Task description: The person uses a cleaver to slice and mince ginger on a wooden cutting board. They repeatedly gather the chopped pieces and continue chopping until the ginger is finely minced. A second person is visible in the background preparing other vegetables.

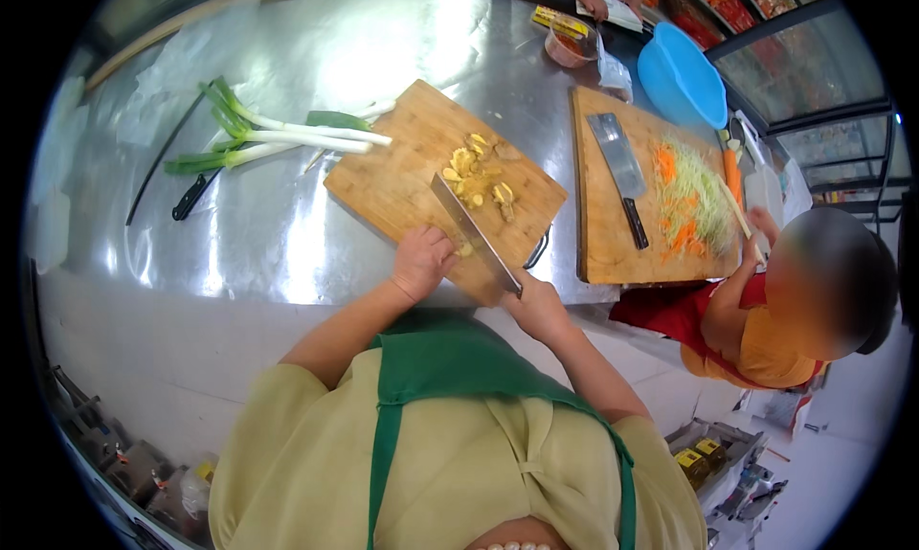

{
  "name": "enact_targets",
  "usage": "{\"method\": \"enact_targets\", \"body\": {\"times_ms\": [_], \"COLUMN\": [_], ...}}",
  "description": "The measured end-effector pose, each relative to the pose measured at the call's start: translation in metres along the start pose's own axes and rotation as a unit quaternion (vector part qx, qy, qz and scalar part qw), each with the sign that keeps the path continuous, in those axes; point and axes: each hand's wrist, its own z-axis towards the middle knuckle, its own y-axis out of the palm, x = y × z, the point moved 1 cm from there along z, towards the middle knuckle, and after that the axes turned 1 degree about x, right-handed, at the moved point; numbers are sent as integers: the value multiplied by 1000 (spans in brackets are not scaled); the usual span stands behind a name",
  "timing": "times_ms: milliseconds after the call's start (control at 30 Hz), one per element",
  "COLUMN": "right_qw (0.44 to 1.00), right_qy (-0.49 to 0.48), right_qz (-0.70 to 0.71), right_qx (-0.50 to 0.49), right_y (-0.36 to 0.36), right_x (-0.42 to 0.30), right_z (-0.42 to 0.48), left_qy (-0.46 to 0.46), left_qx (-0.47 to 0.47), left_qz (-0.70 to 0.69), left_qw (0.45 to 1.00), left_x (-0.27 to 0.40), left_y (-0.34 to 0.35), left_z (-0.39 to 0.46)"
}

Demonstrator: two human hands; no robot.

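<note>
My right hand [538, 307] is closed on the handle of a cleaver [474, 235], whose blade slants across the near part of a wooden cutting board [388, 184]. Just left of the blade, my left hand [423, 260] rests with bent fingers at the board's near edge, touching small pale yellow pieces [465, 249]; whether it grips one is hard to tell. Beyond the blade lie sliced and knobby pieces of ginger [470, 180]. Leeks [309, 137] with white stalks and green tops lie on the left, their white ends reaching onto the board.
A black-handled knife [190, 197] lies left on the steel table [258, 227]. On the right, another board [596, 241] holds a second cleaver [621, 162] and shredded vegetables [689, 205]; a co-worker [761, 334] stands there. Behind are a blue basin [682, 76] and a plastic tub [569, 44].
</note>
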Motion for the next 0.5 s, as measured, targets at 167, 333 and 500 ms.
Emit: {"method": "enact_targets", "body": {"times_ms": [167, 333, 500], "right_qw": [998, 996, 997], "right_qy": [12, 8, 60], "right_qz": [61, 69, -29], "right_qx": [26, 49, -39], "right_y": [-26, -15, -17], "right_x": [-37, -29, -33], "right_z": [-10, -14, -7], "left_qy": [-1, -17, -16], "left_qx": [16, 34, 37], "left_qz": [-1, -1, 10], "left_qw": [1000, 999, 999], "left_x": [-4, -4, -7], "left_y": [1, 7, 12], "left_z": [-7, -10, -12]}}
